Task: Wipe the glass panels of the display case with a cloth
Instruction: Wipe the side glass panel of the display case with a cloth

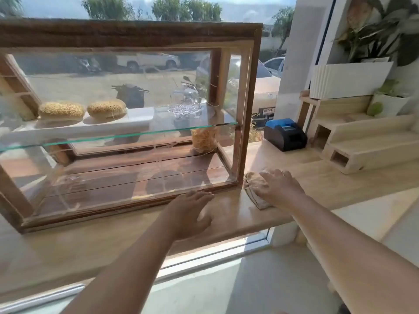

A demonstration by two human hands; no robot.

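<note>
On the pale wooden counter (306, 177) in front of me, just off the right end of the display case (127, 123), lies the beige cloth (251, 184), crumpled and close to the case's lower right corner. My right hand (278, 186) is flat on top of the cloth, fingers spread and relaxed, pressing it down, not gripping it. My left hand (190, 214) rests palm down on the bare counter just before the case's bottom front rail, fingers spread, holding nothing.

The case runs long from left to right across my view, its big front glass panel (113, 137) facing me and a narrow side pane beside the cloth. Both hands sit low, near the case's right end. The right hand is clearly the one to gather the cloth; the side pane looks nearest to it, I judge.
</note>
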